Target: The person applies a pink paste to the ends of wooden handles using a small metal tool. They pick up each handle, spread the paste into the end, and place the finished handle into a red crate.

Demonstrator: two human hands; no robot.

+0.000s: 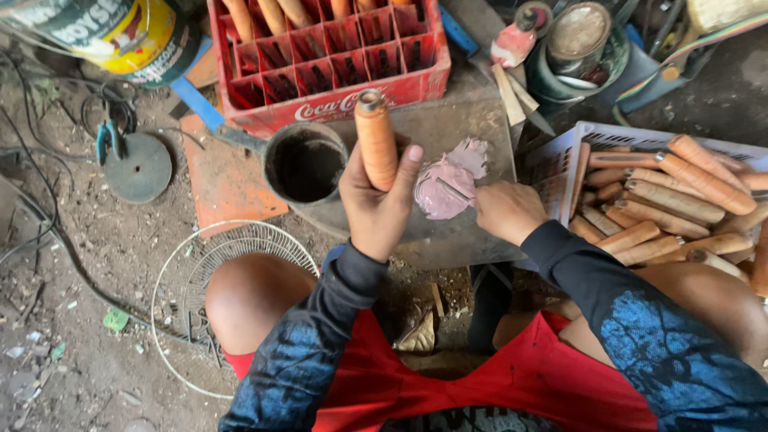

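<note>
My left hand (pixel 376 204) grips an orange wooden handle (pixel 376 140) upright, its metal-ringed end pointing away from me. My right hand (pixel 506 210) holds a thin metal tool (pixel 454 190) whose tip rests in a blob of pink paste (pixel 446 184) on a grey metal slab (pixel 448 128). Both hands hover over the slab, just above my bare knees.
A dark round ladle-like pot (pixel 306 164) sits left of the slab. A red plastic crate (pixel 320 56) holds more handles at the back. A white basket (pixel 576 140) at right is full of several handles (pixel 672 200). A wire fan guard (pixel 200 264), paint can (pixel 120 36) and tins (pixel 576 36) lie around.
</note>
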